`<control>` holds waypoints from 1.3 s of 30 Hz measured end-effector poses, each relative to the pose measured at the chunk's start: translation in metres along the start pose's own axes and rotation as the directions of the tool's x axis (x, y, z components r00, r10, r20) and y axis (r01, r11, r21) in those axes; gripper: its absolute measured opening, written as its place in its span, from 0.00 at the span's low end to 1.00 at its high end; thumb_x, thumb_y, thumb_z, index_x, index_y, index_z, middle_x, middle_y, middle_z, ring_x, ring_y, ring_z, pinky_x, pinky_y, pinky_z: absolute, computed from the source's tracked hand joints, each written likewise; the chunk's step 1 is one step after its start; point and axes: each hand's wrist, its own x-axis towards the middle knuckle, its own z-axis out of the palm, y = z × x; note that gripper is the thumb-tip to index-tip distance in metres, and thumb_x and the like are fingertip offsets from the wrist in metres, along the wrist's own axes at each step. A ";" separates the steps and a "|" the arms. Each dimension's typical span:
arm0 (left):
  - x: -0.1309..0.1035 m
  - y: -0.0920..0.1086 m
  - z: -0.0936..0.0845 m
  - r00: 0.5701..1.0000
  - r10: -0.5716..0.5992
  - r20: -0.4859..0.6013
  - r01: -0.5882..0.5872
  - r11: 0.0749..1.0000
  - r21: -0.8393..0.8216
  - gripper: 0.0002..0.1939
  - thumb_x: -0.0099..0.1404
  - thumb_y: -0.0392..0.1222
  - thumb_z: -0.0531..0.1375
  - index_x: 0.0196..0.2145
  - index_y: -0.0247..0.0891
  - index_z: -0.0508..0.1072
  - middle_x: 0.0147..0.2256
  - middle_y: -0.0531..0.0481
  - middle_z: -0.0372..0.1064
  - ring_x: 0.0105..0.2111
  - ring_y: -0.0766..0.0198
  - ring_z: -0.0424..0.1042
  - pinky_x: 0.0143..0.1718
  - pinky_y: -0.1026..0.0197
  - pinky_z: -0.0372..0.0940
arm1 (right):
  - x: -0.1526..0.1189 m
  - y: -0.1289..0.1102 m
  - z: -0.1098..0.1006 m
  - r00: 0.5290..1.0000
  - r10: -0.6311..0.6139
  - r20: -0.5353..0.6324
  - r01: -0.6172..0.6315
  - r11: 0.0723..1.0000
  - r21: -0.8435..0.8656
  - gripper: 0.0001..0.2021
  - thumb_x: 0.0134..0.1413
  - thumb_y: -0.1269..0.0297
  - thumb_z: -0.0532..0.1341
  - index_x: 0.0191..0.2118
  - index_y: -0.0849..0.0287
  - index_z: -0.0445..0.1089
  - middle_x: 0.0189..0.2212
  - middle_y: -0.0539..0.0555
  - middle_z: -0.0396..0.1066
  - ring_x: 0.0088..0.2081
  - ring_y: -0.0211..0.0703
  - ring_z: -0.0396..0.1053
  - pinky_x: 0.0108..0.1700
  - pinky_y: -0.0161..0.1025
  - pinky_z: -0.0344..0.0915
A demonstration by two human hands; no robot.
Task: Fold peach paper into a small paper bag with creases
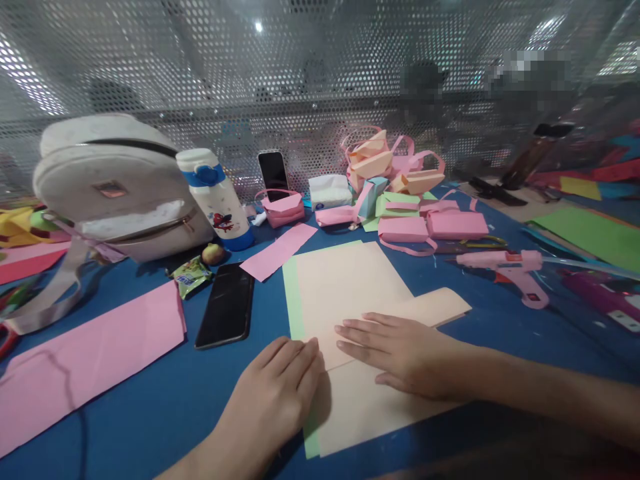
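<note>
A long, flat strip of pale peach paper, folded in layers, lies slantwise across a large rectangular sheet of pale peach paper. Its right end runs past the sheet's right edge, where the upper layer bows up in a rounded curve and a thin lower layer shows along the edge. Its middle is partly hidden. The large peach sheet is flat and smooth, set slightly askew on a light green paper sheet, which shows as a narrow band down the left side and at the lower left corner.
</note>
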 end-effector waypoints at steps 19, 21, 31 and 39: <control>0.011 0.015 -0.004 0.996 -0.067 0.053 0.061 0.994 0.093 0.20 0.68 0.23 0.47 0.39 0.28 0.79 0.41 0.38 0.79 0.38 0.55 0.80 0.39 0.53 0.75 | 0.013 -0.005 0.000 0.898 -0.163 -0.410 0.016 0.941 -0.338 0.09 0.65 0.74 0.57 0.47 0.67 0.73 0.42 0.58 0.79 0.44 0.45 0.75 0.43 0.42 0.73; 0.010 0.016 -0.003 0.995 -0.076 0.062 0.070 0.993 0.095 0.19 0.68 0.23 0.48 0.40 0.29 0.78 0.42 0.39 0.79 0.39 0.55 0.79 0.39 0.52 0.74 | 0.014 -0.006 0.000 0.897 -0.154 -0.415 0.011 0.945 -0.327 0.08 0.65 0.72 0.58 0.45 0.66 0.73 0.39 0.58 0.79 0.42 0.44 0.75 0.41 0.41 0.72; 0.009 0.015 -0.004 0.989 -0.150 0.016 0.151 0.988 -0.036 0.15 0.68 0.26 0.50 0.38 0.31 0.77 0.41 0.41 0.80 0.38 0.54 0.79 0.40 0.51 0.72 | 0.018 -0.014 0.004 0.899 -0.112 -0.424 -0.034 0.946 -0.323 0.10 0.67 0.70 0.56 0.39 0.61 0.74 0.32 0.56 0.78 0.38 0.43 0.73 0.38 0.39 0.65; 0.009 -0.002 -0.004 0.961 -0.275 -0.025 0.264 0.942 -0.208 0.13 0.68 0.31 0.53 0.38 0.37 0.78 0.28 0.50 0.78 0.25 0.60 0.74 0.30 0.58 0.67 | 0.028 -0.014 -0.007 0.875 0.031 -0.483 -0.136 0.974 -0.183 0.11 0.67 0.64 0.58 0.36 0.58 0.77 0.31 0.52 0.79 0.34 0.40 0.73 0.35 0.38 0.59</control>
